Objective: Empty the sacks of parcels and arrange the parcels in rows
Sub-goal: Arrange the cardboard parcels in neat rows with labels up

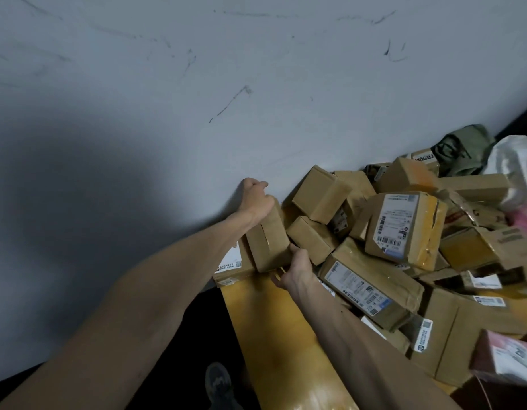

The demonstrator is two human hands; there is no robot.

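Note:
A small plain cardboard parcel (268, 241) stands against the wall at the far left end of the yellow table (274, 327). My left hand (256, 199) grips its far top end, fingers curled over it. My right hand (296, 269) holds its near lower corner. Under and left of it lies a flat box with a white label (231, 266). To the right, several brown parcels lie in a loose heap (404, 229), many with barcode labels.
A grey scuffed wall (197, 84) runs along the table's far edge. A green sack (460, 149) and a white sack (514, 170) lie at the heap's far end. A pinkish box (505, 356) sits at the near right. My shoe (218, 383) shows on the dark floor.

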